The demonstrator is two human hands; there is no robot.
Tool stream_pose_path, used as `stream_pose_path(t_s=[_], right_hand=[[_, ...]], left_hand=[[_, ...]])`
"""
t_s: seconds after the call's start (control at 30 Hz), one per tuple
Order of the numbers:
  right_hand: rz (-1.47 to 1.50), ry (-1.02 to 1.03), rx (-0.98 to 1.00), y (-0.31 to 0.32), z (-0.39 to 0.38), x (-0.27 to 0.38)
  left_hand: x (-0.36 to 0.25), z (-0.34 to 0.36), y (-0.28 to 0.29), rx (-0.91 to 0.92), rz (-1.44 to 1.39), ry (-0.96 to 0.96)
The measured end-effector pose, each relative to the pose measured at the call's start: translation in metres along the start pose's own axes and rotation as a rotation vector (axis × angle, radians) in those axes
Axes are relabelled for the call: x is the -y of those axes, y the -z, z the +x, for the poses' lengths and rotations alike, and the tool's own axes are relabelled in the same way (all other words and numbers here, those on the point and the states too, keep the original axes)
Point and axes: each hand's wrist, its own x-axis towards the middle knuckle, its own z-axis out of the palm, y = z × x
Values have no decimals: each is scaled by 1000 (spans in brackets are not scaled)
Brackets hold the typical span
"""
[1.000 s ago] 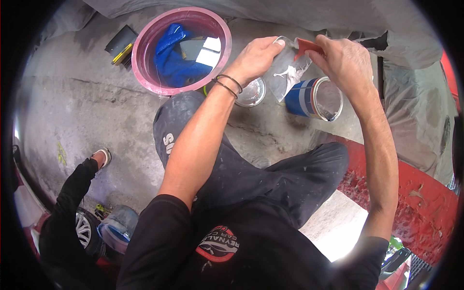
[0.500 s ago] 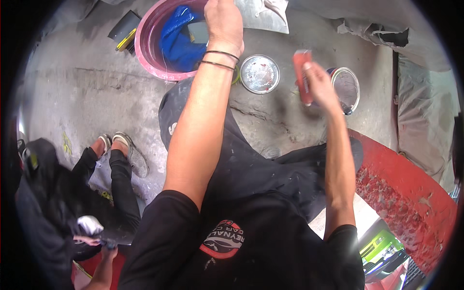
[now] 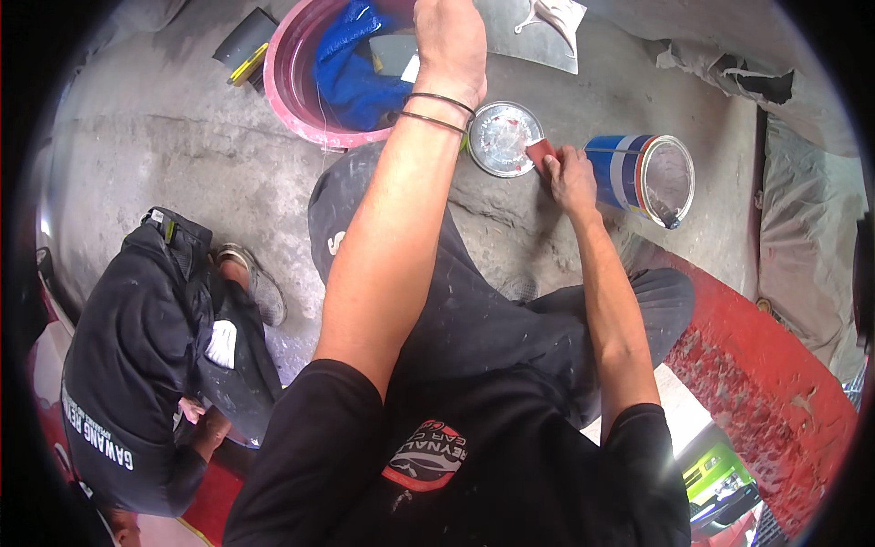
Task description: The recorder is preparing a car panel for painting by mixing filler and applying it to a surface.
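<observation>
My left hand (image 3: 448, 41) is closed on the edge of a pale metal plate (image 3: 524, 55) at the top; a glob of grey paste (image 3: 556, 23) lies on the plate. My right hand (image 3: 570, 178) is closed on a small reddish spreader (image 3: 540, 155), at the rim of a round silver tin lid (image 3: 501, 137). Beside it, a blue can (image 3: 612, 169) with a pale residue inside is on the floor.
A pink basin (image 3: 292, 109) holds water and blue cloth. A dark tool with yellow edge (image 3: 241, 64) lies left of it. A co-worker (image 3: 155, 365) bends at lower left. A worn red panel (image 3: 766, 392) curves along the right, below draped sheeting (image 3: 802, 228).
My left hand and the plate have moved up and away from my right hand. My right hand has lowered the spreader toward the lid. The co-worker has come farther into view, bending down.
</observation>
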Motion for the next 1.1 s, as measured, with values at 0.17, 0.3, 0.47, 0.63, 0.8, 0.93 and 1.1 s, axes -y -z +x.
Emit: stream_pose_path(t_s=[0.17,0.3,0.47,0.63,0.8,0.93,1.1], right_hand=[[599,-172,-55,20,8,33],[1765,-310,3,98,17,124],[2263,-26,-19,151,24,160],[2104,-93,-214,139,41,131],[1815,-249,-322,152,32,99],[1792,-218,-180,152,16,88],[1053,-250,78,113,8,98]], left_hand=[[-1,-4,-14,-13,-34,37],[-2,-16,-18,182,-73,132],[1,-29,-39,412,39,241],[-11,-41,-46,346,32,316],[-32,-29,-22,128,-265,386],[-31,-11,-13,56,-439,347],[-28,-5,-10,124,-519,401]])
